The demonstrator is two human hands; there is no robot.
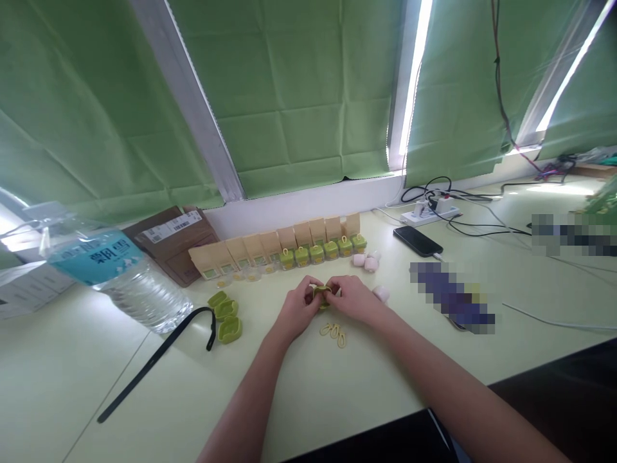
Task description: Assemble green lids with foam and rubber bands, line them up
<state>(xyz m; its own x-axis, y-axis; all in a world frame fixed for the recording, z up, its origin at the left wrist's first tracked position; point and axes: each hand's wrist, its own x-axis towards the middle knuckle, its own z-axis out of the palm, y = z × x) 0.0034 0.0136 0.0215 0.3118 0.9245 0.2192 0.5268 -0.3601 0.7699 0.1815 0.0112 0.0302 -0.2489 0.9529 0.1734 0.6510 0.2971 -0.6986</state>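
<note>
Loops (335, 332) on the table (308, 399), in front of the packets (255, 249), between bottle (120, 276) at left and phone (418, 241) at right.

Small green piece (322, 298), partly hidden

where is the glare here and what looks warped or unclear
Head view: white glare at gaps beside the green fabric blinds; head view: large clear plastic bottle leans, likely lens distortion; head view: purple patch is pixelated, small olive-green piece in both hands lacks fine detail.
</note>
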